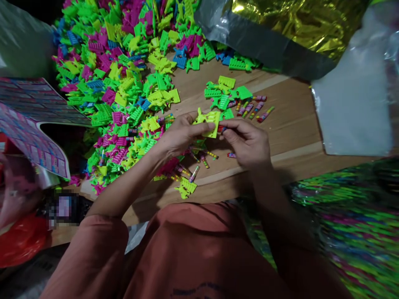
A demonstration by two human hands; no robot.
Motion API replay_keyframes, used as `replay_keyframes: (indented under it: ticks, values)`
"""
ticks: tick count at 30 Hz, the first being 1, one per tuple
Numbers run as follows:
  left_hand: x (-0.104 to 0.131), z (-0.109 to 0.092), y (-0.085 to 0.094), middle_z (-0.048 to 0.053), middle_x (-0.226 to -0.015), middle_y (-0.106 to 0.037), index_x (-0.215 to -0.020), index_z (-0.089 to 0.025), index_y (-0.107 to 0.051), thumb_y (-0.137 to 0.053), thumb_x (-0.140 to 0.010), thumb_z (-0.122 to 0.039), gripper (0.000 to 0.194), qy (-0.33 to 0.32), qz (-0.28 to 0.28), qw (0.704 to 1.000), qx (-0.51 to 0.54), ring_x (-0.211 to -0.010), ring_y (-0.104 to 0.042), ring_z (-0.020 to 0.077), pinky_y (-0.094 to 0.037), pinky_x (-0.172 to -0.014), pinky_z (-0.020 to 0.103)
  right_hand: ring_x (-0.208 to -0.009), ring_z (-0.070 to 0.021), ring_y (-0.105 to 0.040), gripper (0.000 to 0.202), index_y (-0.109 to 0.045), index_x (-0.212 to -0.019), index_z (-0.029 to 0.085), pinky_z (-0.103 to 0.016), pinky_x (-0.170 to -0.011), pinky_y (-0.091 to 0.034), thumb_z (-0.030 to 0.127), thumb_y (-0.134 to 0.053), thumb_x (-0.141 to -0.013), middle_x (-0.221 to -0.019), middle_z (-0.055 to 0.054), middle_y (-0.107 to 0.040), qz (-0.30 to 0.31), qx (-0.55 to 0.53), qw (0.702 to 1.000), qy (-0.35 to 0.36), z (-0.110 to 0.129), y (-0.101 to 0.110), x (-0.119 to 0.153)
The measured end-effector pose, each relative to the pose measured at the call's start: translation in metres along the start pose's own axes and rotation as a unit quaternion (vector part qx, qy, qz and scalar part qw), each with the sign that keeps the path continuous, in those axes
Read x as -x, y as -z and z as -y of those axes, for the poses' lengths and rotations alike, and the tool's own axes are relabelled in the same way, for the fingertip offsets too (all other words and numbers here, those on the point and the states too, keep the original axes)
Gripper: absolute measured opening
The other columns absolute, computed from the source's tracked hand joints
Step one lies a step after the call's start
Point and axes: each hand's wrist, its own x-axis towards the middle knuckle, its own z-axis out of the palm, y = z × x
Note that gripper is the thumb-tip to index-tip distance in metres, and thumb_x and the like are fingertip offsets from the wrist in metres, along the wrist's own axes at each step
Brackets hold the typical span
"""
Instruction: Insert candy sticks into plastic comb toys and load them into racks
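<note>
My left hand (183, 135) pinches a yellow plastic toy piece (213, 120) between thumb and fingers. Touching its right edge is a small red-ended candy tube (222, 129), held in the fingertips of my right hand (247, 141). Several candy tubes (257, 109) lie on the wooden table (293, 124) beyond my right hand, beside a few green and yellow toy pieces (223, 101). More tubes (204, 161) are scattered below my hands, near a loose yellow piece (186, 188).
A large heap of green, yellow, pink and blue toy pieces (124, 83) covers the left side. Clear plastic bags (352, 112) lie at the right, gold foil packaging (299, 25) at the back. Printed card sheets (31, 124) stand far left; filled bags (358, 232) lie lower right.
</note>
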Motion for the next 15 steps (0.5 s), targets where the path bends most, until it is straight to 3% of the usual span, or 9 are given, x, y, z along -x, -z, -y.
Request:
replay_keyframes:
  ticks: [4,9,12,15]
  values:
    - [0.005,0.0,-0.001,0.002,-0.084,-0.079,-0.088,-0.017,-0.07,-0.108,-0.067,-0.039,0.048,0.001,0.011,1.0,-0.008,-0.074,-0.074,0.0136,-0.059,-0.071,0.026,-0.068,-0.017,-0.071,0.026,-0.085,-0.119,0.028,-0.033,-0.068,-0.065,0.05,-0.078,-0.109,-0.079,0.001,-0.074,0.024,-0.048,0.997,-0.057,0.0,0.002,0.001]
    - [0.01,0.003,-0.004,0.003,-0.086,-0.081,-0.089,-0.018,-0.069,-0.109,-0.064,-0.044,0.054,0.022,0.048,0.999,0.007,-0.078,-0.079,0.017,-0.064,-0.076,0.028,-0.06,-0.0154,-0.066,0.037,-0.082,-0.105,0.027,-0.03,-0.057,-0.059,0.063,-0.085,-0.102,-0.072,0.003,-0.069,0.045,-0.12,0.988,-0.089,0.003,0.005,0.001]
    - [0.013,0.007,-0.007,0.002,-0.084,-0.078,-0.089,-0.018,-0.069,-0.107,-0.069,-0.05,0.053,-0.006,0.044,0.999,-0.029,-0.077,-0.076,0.0162,-0.062,-0.075,0.029,-0.06,-0.016,-0.065,0.028,-0.081,-0.102,0.029,-0.03,-0.054,-0.055,0.056,-0.085,-0.104,-0.074,0.002,-0.071,0.063,-0.112,0.987,-0.1,0.006,0.009,0.001]
    - [0.015,0.014,-0.009,0.002,-0.085,-0.077,-0.091,-0.019,-0.071,-0.103,-0.078,-0.055,0.051,-0.076,-0.001,0.991,-0.108,-0.076,-0.069,0.0152,-0.057,-0.069,0.027,-0.065,-0.0171,-0.07,0.016,-0.082,-0.102,0.028,-0.032,-0.061,-0.059,0.042,-0.079,-0.107,-0.078,0.001,-0.077,0.057,-0.05,0.994,-0.079,0.006,0.008,0.004]
